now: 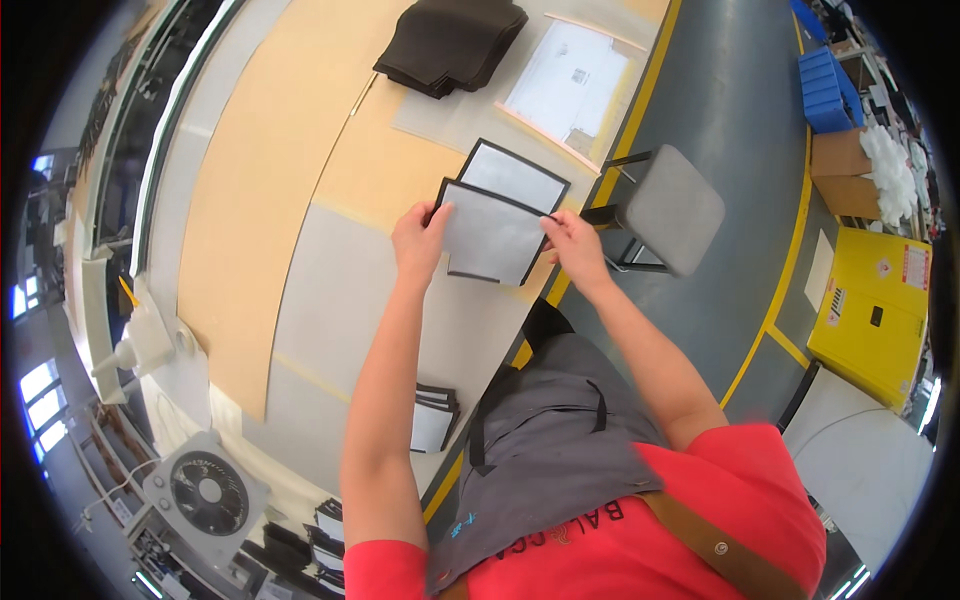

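A flat light-grey panel with black edging [490,232] is held up over the table, tilted a little. My left hand [420,238] pinches its upper left corner, thumb on the front face. At the upper right corner, my right hand [577,248] grips it between thumb and fingers. Behind it lies a similar black-edged panel [513,172], its lower part hidden by the held one. Farther up the table is a stack of black cut sheets [450,45]. To the right of that stack lies a white printed sheet in a pale border [570,80].
The long table [335,260] carries tan boards [250,200]. Several more edged panels [435,418] are stacked near my left forearm. A grey stool [672,208] stands right of the table. Lower left is a box fan [210,490]; a yellow cabinet [872,315] stands across the aisle.
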`<state>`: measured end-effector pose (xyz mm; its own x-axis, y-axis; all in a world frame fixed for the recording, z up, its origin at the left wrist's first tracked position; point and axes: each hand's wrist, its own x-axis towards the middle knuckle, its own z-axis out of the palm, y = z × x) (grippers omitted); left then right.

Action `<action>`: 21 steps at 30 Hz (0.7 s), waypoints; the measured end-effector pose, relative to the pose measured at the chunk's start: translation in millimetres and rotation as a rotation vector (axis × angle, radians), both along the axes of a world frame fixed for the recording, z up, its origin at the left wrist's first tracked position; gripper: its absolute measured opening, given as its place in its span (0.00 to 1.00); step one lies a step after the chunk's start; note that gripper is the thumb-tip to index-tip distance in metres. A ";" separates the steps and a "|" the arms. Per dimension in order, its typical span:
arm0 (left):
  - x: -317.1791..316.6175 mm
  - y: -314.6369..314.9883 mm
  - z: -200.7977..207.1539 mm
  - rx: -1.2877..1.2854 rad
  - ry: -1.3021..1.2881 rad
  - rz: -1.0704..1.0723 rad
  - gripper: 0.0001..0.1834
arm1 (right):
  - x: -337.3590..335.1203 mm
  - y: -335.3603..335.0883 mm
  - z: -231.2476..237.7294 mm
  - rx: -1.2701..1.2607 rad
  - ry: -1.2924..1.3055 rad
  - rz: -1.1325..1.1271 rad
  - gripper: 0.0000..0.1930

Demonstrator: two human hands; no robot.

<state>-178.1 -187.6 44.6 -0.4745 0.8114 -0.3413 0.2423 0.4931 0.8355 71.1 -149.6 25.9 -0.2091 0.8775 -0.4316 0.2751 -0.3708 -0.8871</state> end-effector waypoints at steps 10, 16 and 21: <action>21.5 79.1 -42.0 -0.113 0.150 -0.030 0.15 | 9.7 50.7 -18.6 -0.142 -0.092 -0.061 0.13; 27.2 85.5 -46.9 -0.175 0.221 0.013 0.14 | 10.8 56.7 -17.1 -0.167 -0.062 -0.084 0.13; 29.0 85.6 -52.1 -0.162 0.256 0.011 0.15 | 10.6 55.6 -19.8 -0.153 -0.052 -0.085 0.13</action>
<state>-149.2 -102.0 -7.5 -0.5700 0.7506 -0.3343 0.4287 0.6188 0.6583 81.7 -94.0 6.0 -0.1109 0.8144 -0.5696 0.2807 -0.5241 -0.8040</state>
